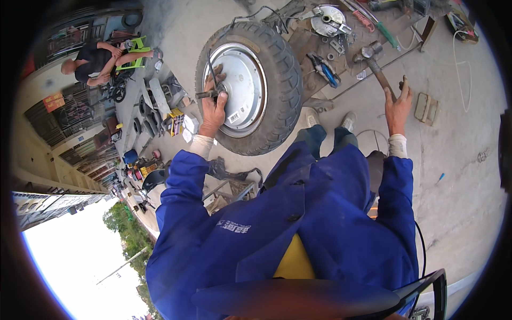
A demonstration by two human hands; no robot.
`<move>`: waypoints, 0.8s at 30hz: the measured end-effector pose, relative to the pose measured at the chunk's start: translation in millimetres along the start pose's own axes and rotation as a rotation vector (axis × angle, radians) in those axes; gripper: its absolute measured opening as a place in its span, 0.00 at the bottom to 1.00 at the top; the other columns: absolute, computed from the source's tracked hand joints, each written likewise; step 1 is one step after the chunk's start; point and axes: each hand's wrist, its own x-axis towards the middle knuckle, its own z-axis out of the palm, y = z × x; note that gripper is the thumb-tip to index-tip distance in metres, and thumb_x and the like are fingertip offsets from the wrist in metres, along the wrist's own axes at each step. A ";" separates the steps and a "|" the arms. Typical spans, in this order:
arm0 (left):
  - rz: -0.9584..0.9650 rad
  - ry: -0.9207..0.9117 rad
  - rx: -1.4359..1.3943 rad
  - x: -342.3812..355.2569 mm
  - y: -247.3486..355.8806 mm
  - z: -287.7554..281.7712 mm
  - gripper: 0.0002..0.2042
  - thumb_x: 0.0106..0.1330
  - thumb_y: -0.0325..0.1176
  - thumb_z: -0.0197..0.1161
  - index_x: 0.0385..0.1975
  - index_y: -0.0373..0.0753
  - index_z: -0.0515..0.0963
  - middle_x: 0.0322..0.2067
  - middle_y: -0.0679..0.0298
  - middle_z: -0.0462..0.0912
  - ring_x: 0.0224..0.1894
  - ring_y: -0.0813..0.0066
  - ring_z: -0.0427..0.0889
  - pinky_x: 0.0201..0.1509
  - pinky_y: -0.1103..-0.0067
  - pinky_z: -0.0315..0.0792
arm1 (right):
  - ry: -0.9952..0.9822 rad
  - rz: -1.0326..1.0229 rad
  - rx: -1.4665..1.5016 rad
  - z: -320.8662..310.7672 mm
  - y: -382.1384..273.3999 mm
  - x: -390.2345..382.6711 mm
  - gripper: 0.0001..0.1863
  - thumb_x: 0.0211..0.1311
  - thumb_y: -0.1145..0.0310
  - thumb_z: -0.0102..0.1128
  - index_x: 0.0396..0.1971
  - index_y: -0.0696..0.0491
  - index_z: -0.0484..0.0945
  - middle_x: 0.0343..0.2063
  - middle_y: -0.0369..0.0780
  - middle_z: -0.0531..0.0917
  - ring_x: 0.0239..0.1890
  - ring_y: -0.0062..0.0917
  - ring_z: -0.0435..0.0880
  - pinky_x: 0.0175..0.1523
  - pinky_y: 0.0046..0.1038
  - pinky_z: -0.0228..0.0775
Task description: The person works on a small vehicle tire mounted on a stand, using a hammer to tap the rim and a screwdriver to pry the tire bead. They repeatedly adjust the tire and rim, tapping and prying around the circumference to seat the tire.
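Observation:
My left hand (213, 106) grips the axle (206, 94) at the centre of a silver hub wheel (243, 88) with a thick black tyre (285, 80). A black cable (210, 69) runs from the axle over the tyre's top. My right hand (397, 106) holds the handle of a hammer (380, 72), index finger partly extended, its metal head pointing up and left. Beyond the tyre lie a brake plate (325, 21), blue-handled pliers (328, 74), green-handled and red-handled tools (386, 33) and small metal parts (337, 47).
A seated person (88, 64) on a green chair (136, 42) is at upper left, near scattered parts (152, 106). A small tan box (426, 109) lies right of my right hand, with a clear tube (464, 74) beyond. My feet (346, 121) stand below the tyre.

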 end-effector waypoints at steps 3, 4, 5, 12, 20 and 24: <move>0.003 0.019 0.035 -8.4 -7.1 1.8 0.34 0.77 0.56 0.61 0.67 0.29 0.76 0.72 0.44 0.75 0.75 0.49 0.72 0.80 0.59 0.61 | 0.031 -0.032 -0.003 -16.1 -15.4 -32.0 0.43 0.69 0.55 0.75 0.79 0.49 0.66 0.62 0.47 0.81 0.63 0.45 0.82 0.67 0.48 0.71; -0.012 0.016 0.032 -10.4 -8.0 1.8 0.33 0.77 0.56 0.61 0.67 0.30 0.76 0.72 0.44 0.75 0.75 0.49 0.72 0.80 0.59 0.61 | 0.031 -0.034 0.010 -20.3 -23.3 -42.6 0.43 0.69 0.55 0.75 0.79 0.49 0.67 0.62 0.48 0.81 0.63 0.45 0.81 0.67 0.48 0.71; -0.022 0.011 0.029 -10.2 -7.7 1.4 0.33 0.78 0.55 0.61 0.67 0.30 0.76 0.72 0.44 0.75 0.75 0.49 0.72 0.80 0.59 0.61 | 0.027 -0.026 0.003 -23.5 -37.2 -53.1 0.43 0.68 0.57 0.76 0.79 0.52 0.66 0.60 0.48 0.82 0.63 0.44 0.82 0.68 0.46 0.71; -0.032 0.005 0.011 -10.0 -4.4 2.0 0.31 0.78 0.51 0.61 0.67 0.29 0.75 0.72 0.46 0.74 0.75 0.50 0.71 0.80 0.59 0.61 | -0.233 0.038 0.541 -14.7 -140.0 -95.5 0.46 0.68 0.60 0.77 0.80 0.56 0.63 0.59 0.50 0.81 0.61 0.41 0.83 0.68 0.41 0.74; 0.001 0.010 0.002 -10.4 -10.0 -1.5 0.27 0.78 0.47 0.61 0.66 0.31 0.76 0.74 0.47 0.74 0.78 0.49 0.68 0.82 0.58 0.58 | -0.459 -0.043 0.857 -29.3 -278.4 -79.0 0.62 0.63 0.45 0.80 0.83 0.62 0.51 0.71 0.59 0.70 0.71 0.48 0.75 0.75 0.44 0.68; 0.071 0.038 0.031 -11.0 -11.2 -1.4 0.26 0.78 0.47 0.61 0.66 0.33 0.79 0.73 0.47 0.76 0.79 0.47 0.66 0.85 0.55 0.54 | -0.463 -0.150 0.676 -26.1 -309.9 -79.1 0.68 0.59 0.42 0.82 0.82 0.65 0.46 0.77 0.64 0.60 0.81 0.52 0.60 0.83 0.46 0.55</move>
